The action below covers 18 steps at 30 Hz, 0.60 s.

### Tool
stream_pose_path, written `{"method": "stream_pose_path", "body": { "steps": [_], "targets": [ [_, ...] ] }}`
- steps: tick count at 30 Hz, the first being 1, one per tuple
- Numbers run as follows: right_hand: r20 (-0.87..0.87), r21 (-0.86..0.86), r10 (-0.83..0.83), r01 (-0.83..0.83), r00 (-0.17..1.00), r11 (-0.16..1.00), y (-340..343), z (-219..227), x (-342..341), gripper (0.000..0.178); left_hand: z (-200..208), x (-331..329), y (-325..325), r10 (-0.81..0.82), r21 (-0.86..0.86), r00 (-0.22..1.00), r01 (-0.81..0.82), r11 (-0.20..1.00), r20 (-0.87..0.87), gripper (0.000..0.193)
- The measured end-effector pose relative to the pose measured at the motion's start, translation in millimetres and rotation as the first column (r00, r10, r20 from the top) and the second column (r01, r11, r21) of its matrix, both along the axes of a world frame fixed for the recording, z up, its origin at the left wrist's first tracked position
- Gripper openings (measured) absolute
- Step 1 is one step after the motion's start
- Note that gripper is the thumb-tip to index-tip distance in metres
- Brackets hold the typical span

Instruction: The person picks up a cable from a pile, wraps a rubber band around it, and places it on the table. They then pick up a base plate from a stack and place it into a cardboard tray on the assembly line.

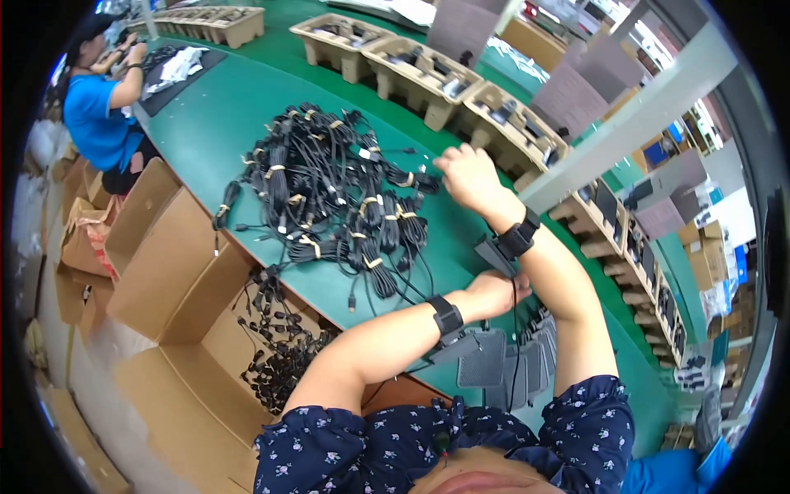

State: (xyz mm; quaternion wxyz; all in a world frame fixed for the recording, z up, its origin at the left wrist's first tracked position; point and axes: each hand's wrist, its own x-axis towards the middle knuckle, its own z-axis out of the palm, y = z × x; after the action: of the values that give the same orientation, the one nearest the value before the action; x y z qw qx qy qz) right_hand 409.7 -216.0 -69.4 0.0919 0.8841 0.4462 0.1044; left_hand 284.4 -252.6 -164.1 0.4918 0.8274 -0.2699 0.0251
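A large heap of black cables (329, 181), coiled and tied with pale bands, lies on the green table. My right hand (471, 174) is over the table at the heap's right edge, beside a tied cable bundle (415, 179). Its fingers are curled in, and what they may hold does not show. Lower down, my left hand (496, 294) is closed under my right forearm, its fingertips partly hidden by a wrist-worn device and a thin black cord. Several grey flat pieces (481, 359) lie overlapping near it. Both wrists wear black straps.
An open cardboard box (177, 280) with more black cables stands below the table's left edge. Moulded pulp trays (420, 78) holding dark parts line the far side, and more trays (629, 263) run down the right. A pale post (634, 115) rises there. A co-worker (103, 107) in blue works at far left.
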Motion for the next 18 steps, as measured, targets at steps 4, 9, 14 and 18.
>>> {"method": "stream_pose_path", "body": {
  "steps": [4,9,14,18],
  "targets": [
    [-0.271,0.086,0.103,-0.082,0.957,0.993,17.4,-20.5,-1.8,0.054,2.1,-6.8,3.5,-0.024,-0.05,0.998,0.021,0.999,-0.058,0.029],
    [-0.491,0.226,0.145,-0.035,0.859,0.974,21.9,-19.9,-8.0,0.035,-2.7,-5.7,1.9,-0.003,-0.016,0.999,0.002,1.0,-0.049,0.03],
    [-0.409,0.43,0.181,0.014,0.894,0.903,2.5,-10.8,-19.3,0.045,-24.3,3.9,-4.2,-0.05,-0.121,0.998,0.044,0.992,-0.046,0.025],
    [-0.386,0.503,0.056,0.159,0.921,0.849,-19.6,27.7,-37.1,0.027,-37.4,10.6,-6.7,0.08,-0.076,0.942,-0.058,0.995,0.326,0.025]
  ]
}}
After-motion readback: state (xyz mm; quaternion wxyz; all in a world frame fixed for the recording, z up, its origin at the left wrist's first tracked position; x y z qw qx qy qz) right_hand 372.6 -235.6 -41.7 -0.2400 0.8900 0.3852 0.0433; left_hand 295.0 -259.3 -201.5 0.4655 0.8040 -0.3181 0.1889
